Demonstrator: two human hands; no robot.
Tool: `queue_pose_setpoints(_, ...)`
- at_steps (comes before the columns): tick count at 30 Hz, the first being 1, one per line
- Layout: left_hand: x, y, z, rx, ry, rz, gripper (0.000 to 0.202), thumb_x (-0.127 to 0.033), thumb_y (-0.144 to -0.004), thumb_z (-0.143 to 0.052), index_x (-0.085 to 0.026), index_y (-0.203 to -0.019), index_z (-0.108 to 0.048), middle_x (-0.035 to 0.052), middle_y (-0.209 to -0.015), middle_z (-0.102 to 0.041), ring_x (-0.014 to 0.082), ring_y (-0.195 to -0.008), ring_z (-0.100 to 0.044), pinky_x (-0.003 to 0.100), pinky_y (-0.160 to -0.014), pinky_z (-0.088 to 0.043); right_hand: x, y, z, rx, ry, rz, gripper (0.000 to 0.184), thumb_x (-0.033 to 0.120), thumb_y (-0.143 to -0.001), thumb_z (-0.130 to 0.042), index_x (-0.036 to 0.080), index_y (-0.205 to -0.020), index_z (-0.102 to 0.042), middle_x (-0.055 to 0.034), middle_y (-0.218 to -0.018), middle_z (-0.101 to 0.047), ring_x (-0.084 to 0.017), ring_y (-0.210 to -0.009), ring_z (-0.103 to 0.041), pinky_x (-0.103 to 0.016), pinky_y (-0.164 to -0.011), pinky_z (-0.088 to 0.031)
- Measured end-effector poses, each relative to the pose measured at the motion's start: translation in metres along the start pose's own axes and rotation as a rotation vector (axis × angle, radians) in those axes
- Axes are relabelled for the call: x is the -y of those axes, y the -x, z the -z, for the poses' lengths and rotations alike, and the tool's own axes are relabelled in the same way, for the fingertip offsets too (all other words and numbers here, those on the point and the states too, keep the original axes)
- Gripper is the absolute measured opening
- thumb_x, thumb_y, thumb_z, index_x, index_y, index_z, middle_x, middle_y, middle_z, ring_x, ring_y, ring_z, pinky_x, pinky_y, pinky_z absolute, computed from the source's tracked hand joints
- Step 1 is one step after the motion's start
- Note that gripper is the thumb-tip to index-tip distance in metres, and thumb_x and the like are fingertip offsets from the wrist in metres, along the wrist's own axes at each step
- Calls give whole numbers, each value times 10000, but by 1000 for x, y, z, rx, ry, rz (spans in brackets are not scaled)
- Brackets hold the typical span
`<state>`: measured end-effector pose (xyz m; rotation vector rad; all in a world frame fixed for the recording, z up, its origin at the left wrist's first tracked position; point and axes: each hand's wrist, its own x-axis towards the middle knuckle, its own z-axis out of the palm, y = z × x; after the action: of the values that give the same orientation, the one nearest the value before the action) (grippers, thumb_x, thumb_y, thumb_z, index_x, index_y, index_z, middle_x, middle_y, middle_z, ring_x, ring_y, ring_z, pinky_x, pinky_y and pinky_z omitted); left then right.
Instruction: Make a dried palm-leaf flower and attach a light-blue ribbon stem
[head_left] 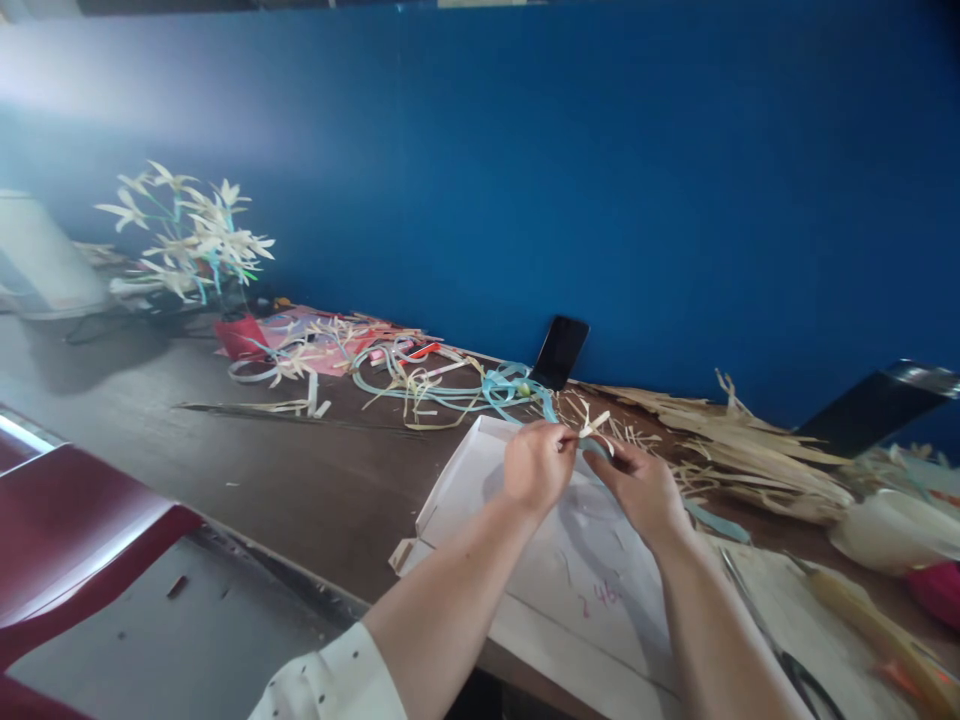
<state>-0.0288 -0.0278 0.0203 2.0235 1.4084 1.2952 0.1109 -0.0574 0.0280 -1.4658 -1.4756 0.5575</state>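
Observation:
My left hand (538, 464) is closed in a fist at the base of a small pale flower (595, 424) made of thin dried-leaf strips. My right hand (643, 490) pinches the flower's other side, where a light blue strip curves below the petals. Both hands are held over a flattened white cardboard box (525, 600) with pink handwriting on it. Behind them on the table lies a loose tangle of light blue ribbon (504, 382). What exactly sits inside my left fist is hidden.
At the left, finished pale flowers (202, 230) stand near a red folded piece (241, 338). A phone (561, 352) leans against the blue wall. Dried leaves (735, 440) lie right, with scissors (806, 680) in front. A red chair (67, 550) stands at the table's near edge.

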Motion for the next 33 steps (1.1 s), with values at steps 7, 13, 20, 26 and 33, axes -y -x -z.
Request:
queue_pose_setpoints(7,1,0,0,-41,6,-50,118,-193,-777,-562,-217,-755,-675,4,-750,-636,123,-745,-550,211,-655,-387,-3,-1,-4,-26,-9,38,364,377,-711,-645,200,-1029,-645,-35,-986,-665,-224,-934,-587,-319,-815,-430)
queue_pose_setpoints(13,-1,-1,2,-11,22,-41,128,-164,-770,-558,-212,-740,-674,9,-739,-631,124,-740,-543,211,-662,-392,-4,-1,-11,-92,-24,31,507,416,-646,-703,182,-1084,-603,-82,-1006,-647,-222,-879,-584,-319,-757,-444)
queue_pose_setpoints(20,0,-3,3,-5,66,-31,120,-155,-757,-573,-209,-742,-680,8,-736,-638,127,-753,-557,215,-688,-405,1,0,-9,-8,-149,57,465,400,-654,-708,196,-1062,-614,-79,-1061,-633,-228,-944,-572,-331,-811,-432)
queue_pose_setpoints(26,3,-3,2,-10,128,-6,129,-172,-770,-565,-208,-791,-686,9,-787,-659,128,-767,-577,228,-713,-423,9,2,-4,44,-141,-35,409,439,-711,-641,187,-1034,-644,-43,-847,-647,-186,-772,-576,-288,-684,-443)
queue_pose_setpoints(33,2,-3,4,56,175,93,130,-208,-770,-575,-231,-821,-692,-7,-823,-679,128,-770,-599,233,-709,-443,11,3,-5,29,-158,-59,436,476,-703,-636,179,-1023,-645,-14,-727,-600,-148,-657,-530,-263,-615,-423)
